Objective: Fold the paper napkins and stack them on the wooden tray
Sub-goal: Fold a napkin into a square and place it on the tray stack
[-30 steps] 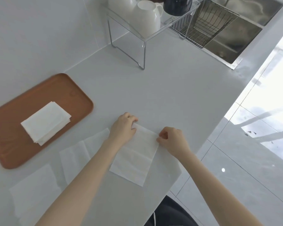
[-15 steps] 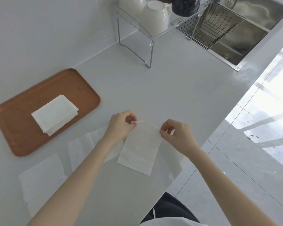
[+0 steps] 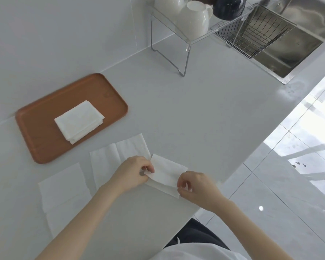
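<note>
Napkins lay in several spots on the white counter. One folded napkin, low and just right of centre in the frame, was held by both hands at the counter's near edge. The left hand pinched the napkin's left end between thumb and fingertips, fingers drawn together on the paper. The right hand gripped the lower right corner the same way, thumb and forefinger closed on it. The top layer of the napkin seemed raised slightly off the lower layer, though how far it stood clear of the counter could not be told.

Just left of the held napkin, partly under the left hand, an unfolded napkin lay flat. Another flat napkin sat further toward the lower left of the frame, partly hidden by the left forearm.

At left centre, the wooden tray rested against the wall, bearing a stack of folded napkins near its middle.

In the upper right, a wire rack carried white jugs, beside a steel sink.
</note>
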